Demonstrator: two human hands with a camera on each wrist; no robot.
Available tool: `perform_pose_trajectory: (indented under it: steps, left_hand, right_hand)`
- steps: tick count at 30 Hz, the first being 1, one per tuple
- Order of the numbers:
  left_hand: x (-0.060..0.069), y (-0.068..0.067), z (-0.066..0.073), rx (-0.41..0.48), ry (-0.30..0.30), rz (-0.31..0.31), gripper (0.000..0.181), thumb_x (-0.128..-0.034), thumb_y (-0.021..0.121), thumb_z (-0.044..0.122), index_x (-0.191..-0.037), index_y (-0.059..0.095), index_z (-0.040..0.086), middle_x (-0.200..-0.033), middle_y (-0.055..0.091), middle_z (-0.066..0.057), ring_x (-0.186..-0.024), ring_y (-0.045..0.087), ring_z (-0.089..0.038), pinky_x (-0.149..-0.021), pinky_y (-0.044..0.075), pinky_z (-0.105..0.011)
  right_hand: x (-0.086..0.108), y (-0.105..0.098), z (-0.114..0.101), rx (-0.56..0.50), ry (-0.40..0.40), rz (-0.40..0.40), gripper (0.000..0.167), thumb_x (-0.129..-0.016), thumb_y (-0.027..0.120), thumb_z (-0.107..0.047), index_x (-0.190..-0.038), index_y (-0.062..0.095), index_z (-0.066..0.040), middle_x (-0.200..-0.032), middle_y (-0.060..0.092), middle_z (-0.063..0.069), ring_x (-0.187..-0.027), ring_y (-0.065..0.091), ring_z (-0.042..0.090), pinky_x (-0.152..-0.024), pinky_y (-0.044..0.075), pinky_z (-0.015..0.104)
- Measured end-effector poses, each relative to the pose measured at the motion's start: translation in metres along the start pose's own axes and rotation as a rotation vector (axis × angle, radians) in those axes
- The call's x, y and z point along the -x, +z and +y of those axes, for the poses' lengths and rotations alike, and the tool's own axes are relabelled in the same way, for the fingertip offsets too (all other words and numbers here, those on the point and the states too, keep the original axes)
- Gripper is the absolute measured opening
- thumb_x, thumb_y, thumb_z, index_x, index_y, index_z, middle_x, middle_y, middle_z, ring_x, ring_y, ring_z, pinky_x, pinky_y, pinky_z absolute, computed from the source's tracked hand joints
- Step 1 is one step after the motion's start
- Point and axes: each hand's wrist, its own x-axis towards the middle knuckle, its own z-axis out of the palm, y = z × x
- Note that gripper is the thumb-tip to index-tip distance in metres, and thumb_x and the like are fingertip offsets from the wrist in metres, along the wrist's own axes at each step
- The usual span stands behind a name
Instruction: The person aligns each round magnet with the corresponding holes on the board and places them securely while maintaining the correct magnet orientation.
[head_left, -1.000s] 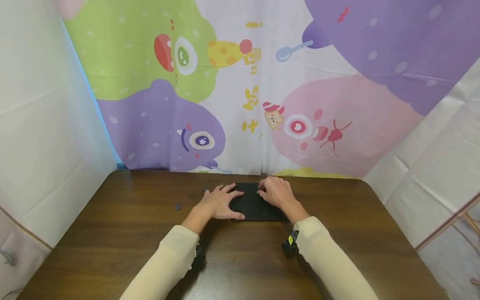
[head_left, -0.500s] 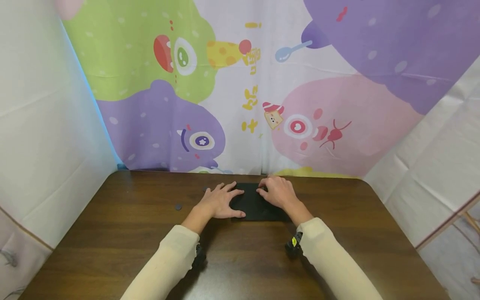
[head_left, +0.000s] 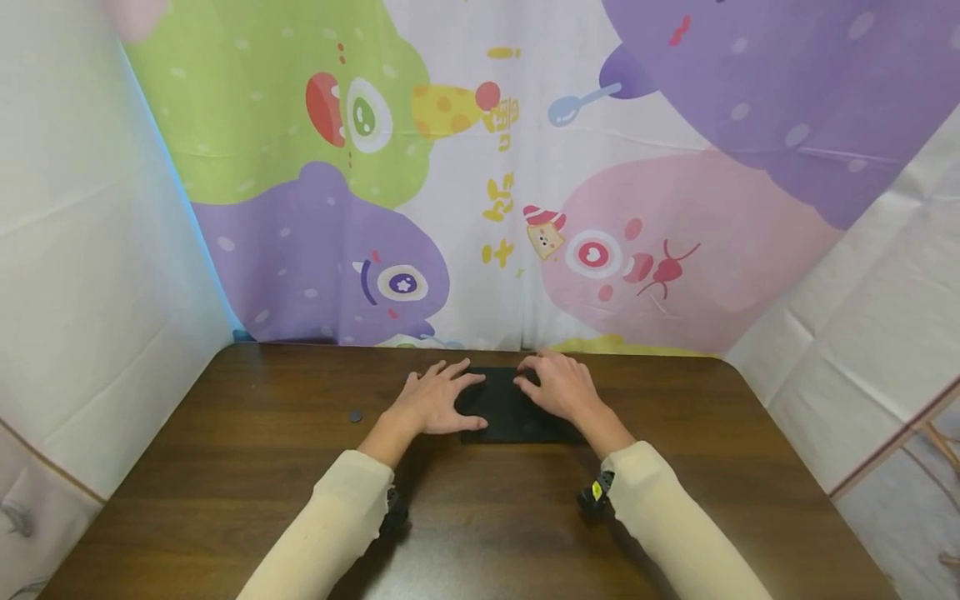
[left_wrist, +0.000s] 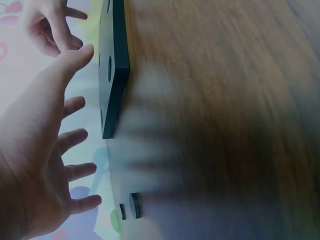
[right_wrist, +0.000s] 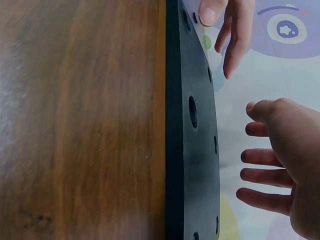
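Note:
A flat black rectangular board [head_left: 504, 408] with several round holes, which show in the left wrist view's board [left_wrist: 113, 75] and the right wrist view's board [right_wrist: 197, 155], lies on the table. Over its left end is my left hand [head_left: 435, 402], fingers spread and slightly bent, holding nothing. My right hand [head_left: 562, 386] hovers over the right end; its loosely bent fingers [right_wrist: 265, 177] stand apart from the surface with nothing between them. Left of the left hand lies a small dark disc [head_left: 356, 416]. The left wrist view has a disc [left_wrist: 135, 205] and a second one [left_wrist: 122, 211] behind it.
The brown wooden table [head_left: 480, 517] ends at the back against a hanging cloth [head_left: 480, 275] printed with cartoon figures. White sheets [head_left: 97, 250] close off both sides. A black wrist camera [head_left: 594, 497] sits under the right sleeve.
My left hand has shifted slightly left, and a second disc seen beside its fingers earlier is now hidden in the head view. The right wrist has moved a little right. The board stays put.

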Motion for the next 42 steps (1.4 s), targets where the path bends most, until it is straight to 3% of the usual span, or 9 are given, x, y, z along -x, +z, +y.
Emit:
perform_pose_trajectory:
  steps: [11, 20, 29, 42]
  left_hand:
    - [0.005, -0.006, -0.011, 0.020, -0.027, 0.032, 0.084, -0.0984, 0.072, 0.070, -0.170, 0.051, 0.032, -0.188, 0.033, -0.006, -0.173, 0.031, -0.048, -0.129, 0.030, -0.086]
    - [0.010, -0.008, -0.020, 0.050, -0.033, 0.025, 0.086, -0.0984, 0.071, 0.070, -0.171, 0.050, 0.029, -0.188, 0.033, -0.008, -0.172, 0.032, -0.050, -0.128, 0.028, -0.088]
    - [0.016, -0.009, -0.030, 0.065, -0.035, 0.034, 0.087, -0.0980, 0.071, 0.069, -0.171, 0.050, 0.026, -0.187, 0.036, -0.008, -0.170, 0.035, -0.051, -0.128, 0.028, -0.089]
    - [0.025, -0.012, -0.037, 0.046, -0.028, 0.046, 0.084, -0.0989, 0.072, 0.068, -0.169, 0.053, 0.025, -0.183, 0.042, -0.011, -0.169, 0.037, -0.051, -0.124, 0.033, -0.089]
  right_hand:
    - [0.011, 0.004, 0.005, -0.049, -0.038, 0.056, 0.033, -0.105, 0.081, -0.042, -0.130, 0.083, -0.021, -0.127, 0.080, 0.009, -0.118, 0.079, 0.037, -0.086, 0.067, 0.060]
    - [0.018, 0.005, 0.011, -0.046, -0.034, 0.062, 0.040, -0.105, 0.079, -0.045, -0.138, 0.080, -0.023, -0.142, 0.077, 0.012, -0.134, 0.073, 0.036, -0.100, 0.065, 0.061]
    - [0.024, 0.004, 0.021, -0.053, -0.048, 0.064, 0.043, -0.105, 0.079, -0.045, -0.141, 0.079, -0.020, -0.141, 0.075, 0.013, -0.130, 0.073, 0.037, -0.097, 0.066, 0.060]
    - [0.033, 0.001, 0.030, -0.048, -0.036, 0.020, 0.051, -0.107, 0.075, -0.048, -0.150, 0.074, -0.021, -0.156, 0.068, 0.017, -0.141, 0.067, 0.040, -0.101, 0.064, 0.064]
